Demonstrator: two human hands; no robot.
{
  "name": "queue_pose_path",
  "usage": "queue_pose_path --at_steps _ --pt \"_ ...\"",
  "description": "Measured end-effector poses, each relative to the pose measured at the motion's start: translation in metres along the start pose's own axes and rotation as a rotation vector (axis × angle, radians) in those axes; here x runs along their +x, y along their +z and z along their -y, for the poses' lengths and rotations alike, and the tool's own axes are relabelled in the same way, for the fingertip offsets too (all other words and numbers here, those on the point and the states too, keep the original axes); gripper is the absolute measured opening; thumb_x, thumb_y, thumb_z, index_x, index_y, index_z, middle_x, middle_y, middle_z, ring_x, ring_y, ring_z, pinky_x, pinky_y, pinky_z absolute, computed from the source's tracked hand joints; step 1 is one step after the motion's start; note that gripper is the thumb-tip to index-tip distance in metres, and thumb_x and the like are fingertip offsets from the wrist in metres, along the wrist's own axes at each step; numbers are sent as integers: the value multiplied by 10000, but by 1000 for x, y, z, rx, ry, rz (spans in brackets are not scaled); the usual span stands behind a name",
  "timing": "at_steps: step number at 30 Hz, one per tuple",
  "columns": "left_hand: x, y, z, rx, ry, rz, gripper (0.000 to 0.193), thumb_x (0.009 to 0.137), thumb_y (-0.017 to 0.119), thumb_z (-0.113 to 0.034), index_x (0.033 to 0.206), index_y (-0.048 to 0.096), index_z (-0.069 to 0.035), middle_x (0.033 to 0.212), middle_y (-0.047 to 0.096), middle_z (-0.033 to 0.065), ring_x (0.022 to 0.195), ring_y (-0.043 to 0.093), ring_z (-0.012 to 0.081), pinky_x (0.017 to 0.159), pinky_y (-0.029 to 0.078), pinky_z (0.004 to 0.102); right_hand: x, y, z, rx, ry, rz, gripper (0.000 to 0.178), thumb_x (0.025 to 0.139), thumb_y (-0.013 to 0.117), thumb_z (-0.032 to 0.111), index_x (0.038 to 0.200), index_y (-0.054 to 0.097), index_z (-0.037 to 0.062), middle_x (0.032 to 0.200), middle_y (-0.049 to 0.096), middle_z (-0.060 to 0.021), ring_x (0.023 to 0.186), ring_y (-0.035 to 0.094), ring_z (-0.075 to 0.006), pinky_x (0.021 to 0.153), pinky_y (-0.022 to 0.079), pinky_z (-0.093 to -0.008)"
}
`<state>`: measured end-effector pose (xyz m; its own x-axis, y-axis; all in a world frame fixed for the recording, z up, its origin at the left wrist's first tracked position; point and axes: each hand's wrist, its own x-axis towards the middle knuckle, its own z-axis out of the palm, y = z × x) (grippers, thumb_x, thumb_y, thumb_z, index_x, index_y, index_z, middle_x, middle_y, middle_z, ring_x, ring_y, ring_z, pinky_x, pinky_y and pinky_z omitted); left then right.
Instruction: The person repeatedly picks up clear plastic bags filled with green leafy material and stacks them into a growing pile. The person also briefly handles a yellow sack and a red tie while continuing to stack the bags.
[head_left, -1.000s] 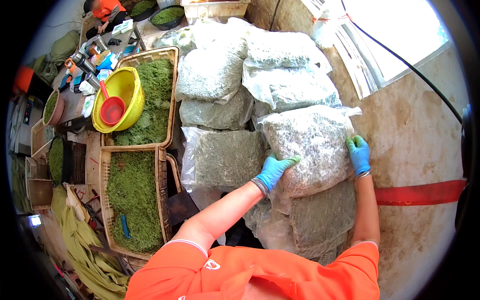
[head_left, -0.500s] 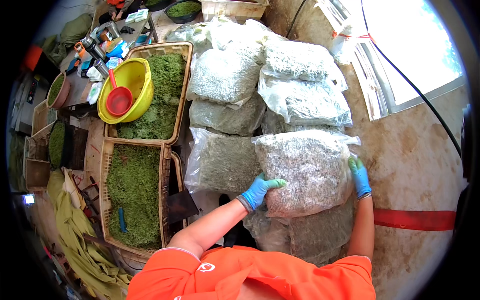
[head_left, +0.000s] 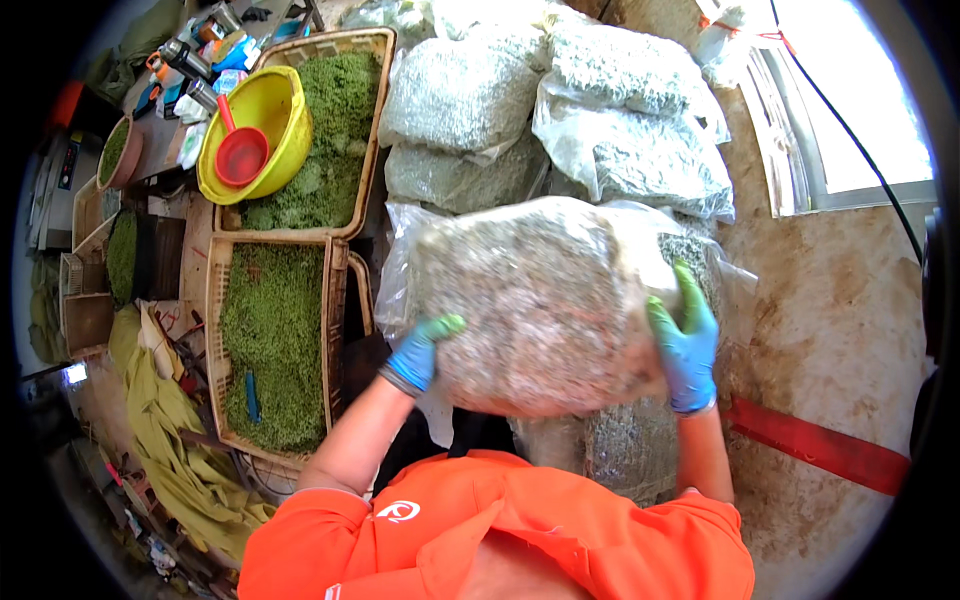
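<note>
Bulging plastic bag [head_left: 530, 305] is btwn L hand [head_left: 420, 354] and R hand [head_left: 688, 350], both clasping its sides; prob. hefty, soft, bit slippery, so best gripped low at both ends, palms partly under.

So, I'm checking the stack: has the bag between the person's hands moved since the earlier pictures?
Yes: the held bag has shifted left, narrowing its gap to the lower green-filled crate.
</note>
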<state>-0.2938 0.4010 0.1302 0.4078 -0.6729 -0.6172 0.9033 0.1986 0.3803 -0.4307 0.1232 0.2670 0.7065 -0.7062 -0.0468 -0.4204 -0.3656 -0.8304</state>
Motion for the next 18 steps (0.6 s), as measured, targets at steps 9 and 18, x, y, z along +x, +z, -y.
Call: queue_pose_path --at_steps 9,18 --pt "1 -62 -84 349 198 -297 517 692 717 -194 1124 569 48 980 649 128 848 636 217 775 520 348 8 137 -51 310 108 23 607 820 647 91 1321 368 -106 1343 448 -213 1228 450 -240 1026 340 -304" --pt "1 -25 -53 -211 364 -159 772 706 705 -266 1350 360 -17 1268 496 156 1135 503 306 962 433 436 83 79 65 32 -499 76 618 801 633 91 1342 371 -54 1291 482 -239 1152 519 -300 978 400 -363"
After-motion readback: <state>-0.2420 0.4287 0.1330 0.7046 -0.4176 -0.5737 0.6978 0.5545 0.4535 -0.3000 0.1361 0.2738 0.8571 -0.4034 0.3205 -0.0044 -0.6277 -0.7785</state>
